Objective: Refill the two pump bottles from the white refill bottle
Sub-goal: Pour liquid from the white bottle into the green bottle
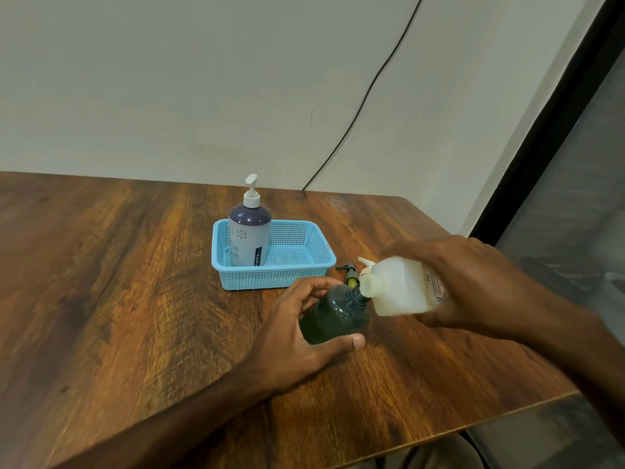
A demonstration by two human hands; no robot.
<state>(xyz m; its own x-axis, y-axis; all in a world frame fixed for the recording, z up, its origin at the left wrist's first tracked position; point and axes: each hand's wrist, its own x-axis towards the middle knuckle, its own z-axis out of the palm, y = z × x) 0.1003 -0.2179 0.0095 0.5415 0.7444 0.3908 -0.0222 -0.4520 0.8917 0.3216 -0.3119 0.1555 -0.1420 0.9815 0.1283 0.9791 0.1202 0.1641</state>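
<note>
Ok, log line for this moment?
left hand: grips dark bottle | right hand: tips white refill bottle onto its neck | purple pump bottle: upright in blue basket

A wooden table (101, 282) with a dark brown, strongly grained top fills the lower part of the view. Behind the table is a plain pale wall (169, 79) in soft, even light. A thin black cable (367, 93) runs down this wall at a slant and reaches the far edge of the table. To the right of the table, a black frame (548, 130) borders the wall. Beyond it is a grey panel (581, 198), too blurred to identify.
</note>
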